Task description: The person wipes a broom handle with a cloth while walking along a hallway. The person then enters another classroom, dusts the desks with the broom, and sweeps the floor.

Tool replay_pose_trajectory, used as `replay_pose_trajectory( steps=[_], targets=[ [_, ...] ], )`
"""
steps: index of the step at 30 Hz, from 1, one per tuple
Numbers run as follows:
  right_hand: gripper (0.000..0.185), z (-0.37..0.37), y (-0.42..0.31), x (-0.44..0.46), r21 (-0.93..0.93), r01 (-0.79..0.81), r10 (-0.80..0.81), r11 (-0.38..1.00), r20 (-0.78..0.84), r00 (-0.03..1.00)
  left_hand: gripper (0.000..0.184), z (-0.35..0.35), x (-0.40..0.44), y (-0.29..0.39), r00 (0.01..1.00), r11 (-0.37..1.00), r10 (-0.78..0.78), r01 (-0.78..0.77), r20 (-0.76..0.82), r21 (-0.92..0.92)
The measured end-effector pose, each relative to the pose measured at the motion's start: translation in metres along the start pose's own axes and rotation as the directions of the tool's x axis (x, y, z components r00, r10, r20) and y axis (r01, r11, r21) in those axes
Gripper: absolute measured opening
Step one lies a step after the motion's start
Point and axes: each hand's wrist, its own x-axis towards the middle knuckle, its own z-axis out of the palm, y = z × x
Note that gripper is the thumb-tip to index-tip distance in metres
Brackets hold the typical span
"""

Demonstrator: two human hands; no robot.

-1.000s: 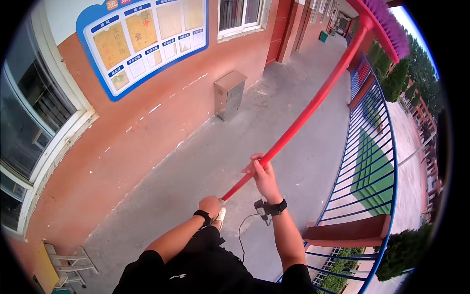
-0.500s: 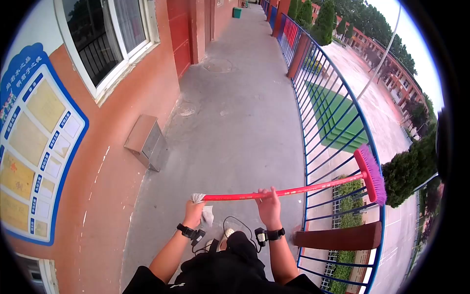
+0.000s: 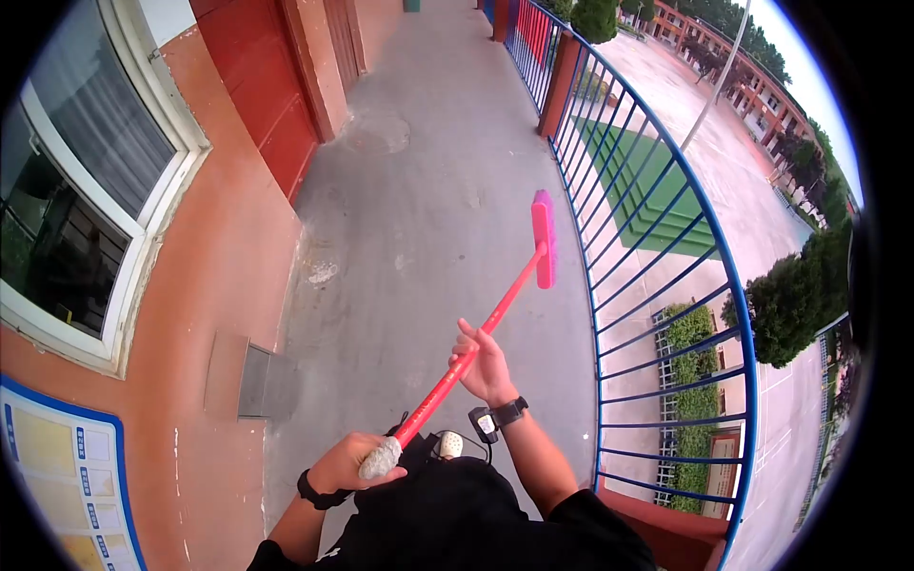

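A broom (image 3: 505,306) with a red handle and a pink-purple head slants across my front, its head forward and to the right, above the walkway floor. My left hand (image 3: 349,464) is wrapped round the handle's near end, just by a greyish-white covering (image 3: 381,459) on the tip. Farther up the handle, my right hand (image 3: 483,364) curls round the shaft with the index finger partly extended. Both wrists wear dark straps, and a small box-like device (image 3: 485,424) hangs by the right one.
A blue railing (image 3: 690,181) runs along the right side. On the left stand the orange wall with a window (image 3: 143,219), a red door (image 3: 262,81) and a metal box (image 3: 255,381) low on the wall. The grey walkway (image 3: 409,190) stretches ahead.
The broom has swung from lying sideways over the railing to pointing forward above the walkway. My left hand has come lower and closer to my body. The view has moved forward along the walkway.
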Motion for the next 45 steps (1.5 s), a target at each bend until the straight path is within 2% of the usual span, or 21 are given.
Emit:
replay_pose_trajectory(
  steps=[1, 2, 4, 6, 7, 10, 11, 14, 18, 20, 23, 25, 28, 30, 33, 35, 37, 38, 39, 42, 45],
  targets=[
    [0.023, 0.025, -0.015, 0.031, -0.202, -0.044, 0.021, 0.978, -0.115, 0.993, 0.028, -0.014, 0.028, -0.001, 0.989, 0.99, 0.14, -0.14, -0.048, 0.008],
    [0.025, 0.038, -0.027, 0.061, -0.387, -0.108, 0.017, 0.916, -0.231, 0.973, 0.028, -0.028, 0.046, -0.015, 0.98, 0.963, 0.198, -0.193, -0.009, 0.186],
    [0.022, 0.02, -0.055, 0.146, -0.462, -0.179, 0.048, 0.869, -0.28, 0.959, 0.023, -0.064, 0.085, -0.035, 0.985, 0.867, 0.119, -0.164, 0.125, 0.471],
    [0.016, 0.011, -0.083, 0.223, -0.486, -0.266, 0.147, 0.832, -0.27, 0.952, 0.021, -0.093, 0.132, -0.071, 0.974, 0.832, 0.152, -0.218, 0.169, 0.51],
    [0.017, 0.017, -0.091, 0.262, -0.594, -0.278, 0.108, 0.755, -0.306, 0.946, 0.02, -0.114, 0.16, -0.09, 0.965, 0.806, 0.174, -0.255, 0.198, 0.534],
    [0.016, 0.031, -0.137, 0.381, -0.57, -0.274, 0.177, 0.775, -0.221, 0.959, 0.019, -0.176, 0.249, -0.131, 0.95, 0.775, 0.218, -0.308, 0.224, 0.551],
    [0.015, 0.04, -0.15, 0.41, -0.582, -0.269, 0.188, 0.767, -0.198, 0.962, 0.018, -0.196, 0.279, -0.14, 0.928, 0.787, 0.326, -0.372, 0.18, 0.492],
    [0.012, 0.089, -0.204, 0.506, -0.612, -0.247, 0.229, 0.752, -0.109, 0.967, 0.015, -0.241, 0.354, -0.172, 0.936, 0.811, 0.299, -0.351, 0.185, 0.468],
    [0.008, 0.141, -0.278, 0.6, -0.635, -0.111, 0.218, 0.764, 0.092, 0.972, 0.013, -0.286, 0.453, -0.199, 0.948, 0.725, -0.214, -0.008, 0.237, 0.688],
    [0.009, 0.152, -0.321, 0.649, -0.665, -0.029, 0.214, 0.746, 0.199, 0.956, 0.016, -0.315, 0.514, -0.227, 0.932, 0.747, -0.336, 0.177, 0.135, 0.64],
    [0.017, 0.158, -0.386, 0.722, -0.725, 0.145, 0.114, 0.673, 0.296, 0.948, 0.022, -0.344, 0.611, -0.323, 0.856, 0.727, -0.513, 0.474, -0.067, 0.496],
    [0.021, 0.163, -0.421, 0.769, -0.736, 0.259, 0.03, 0.626, 0.355, 0.934, 0.028, -0.38, 0.679, -0.363, 0.788, 0.679, -0.574, 0.61, -0.221, 0.409],
    [0.019, 0.157, -0.471, 0.844, -0.799, 0.31, 0.031, 0.515, 0.379, 0.925, 0.029, -0.432, 0.773, -0.444, 0.655, 0.582, -0.614, 0.753, -0.441, 0.307],
    [0.017, 0.169, -0.497, 0.892, -0.884, 0.301, 0.039, 0.357, 0.336, 0.941, 0.028, -0.487, 0.834, -0.486, 0.594, 0.531, -0.603, 0.797, -0.533, 0.288],
    [0.031, 0.182, -0.526, 0.961, -0.873, 0.327, 0.017, 0.363, 0.357, 0.934, 0.027, -0.557, 0.893, -0.524, 0.485, 0.48, -0.64, 0.858, -0.596, 0.182],
    [0.045, 0.2, -0.539, 1.01, -0.827, 0.361, -0.073, 0.431, 0.367, 0.928, 0.026, -0.596, 0.93, -0.54, 0.411, 0.57, -0.638, 0.821, -0.651, -0.04],
    [0.056, 0.198, -0.563, 1.059, -0.823, 0.392, -0.07, 0.41, 0.4, 0.914, 0.026, -0.63, 0.96, -0.573, 0.32, 0.647, -0.674, 0.69, -0.666, -0.324],
    [0.062, 0.195, -0.573, 1.087, -0.821, 0.404, -0.067, 0.404, 0.414, 0.908, 0.026, -0.642, 0.976, -0.596, 0.274, 0.66, -0.714, 0.571, -0.644, -0.488],
    [0.065, 0.196, -0.582, 1.11, -0.826, 0.427, -0.069, 0.368, 0.433, 0.899, 0.022, -0.658, 0.998, -0.589, 0.209, 0.658, -0.752, 0.308, -0.626, -0.688],
    [0.064, 0.196, -0.595, 1.19, -0.842, 0.431, -0.267, 0.326, 0.356, 0.896, 0.024, -0.726, 1.057, -0.583, 0.191, 0.371, -0.903, -0.108, -0.386, -0.922],
    [0.062, 0.194, -0.625, 1.274, -0.798, 0.385, -0.405, 0.463, 0.196, 0.893, 0.029, -0.809, 1.126, -0.611, 0.278, 0.292, -0.907, -0.125, -0.316, -0.948]
  ],
)
